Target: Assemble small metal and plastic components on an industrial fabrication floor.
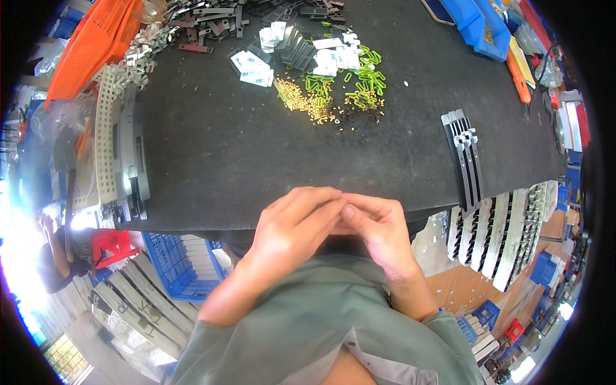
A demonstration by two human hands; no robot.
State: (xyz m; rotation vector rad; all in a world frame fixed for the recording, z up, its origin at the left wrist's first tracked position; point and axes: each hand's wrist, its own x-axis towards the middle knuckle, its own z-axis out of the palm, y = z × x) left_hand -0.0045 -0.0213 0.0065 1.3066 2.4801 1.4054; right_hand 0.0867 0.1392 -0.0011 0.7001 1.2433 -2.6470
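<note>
Just over the near edge of the black work table (212, 160), my left hand (285, 228) and my right hand (382, 234) meet at the fingertips. The fingers of both are bent and pressed together; whatever lies between them, if anything, is hidden. Farther off on the table lie a heap of small brass-coloured pins (301, 99), green oblong rings (372, 80), tiny dark screw-like bits (362, 115) and white-and-blue printed pads (253, 67). A stack of thin dark plates (298, 51) stands between the pads.
Several long dark metal strips with silver clips (465, 154) lie at the right. A blue bin (478, 29) and an orange-handled cutter (517, 74) sit at the far right. Dark metal plates (208, 22), an orange basket (96, 45) and a white perforated tray (106, 135) are at the left.
</note>
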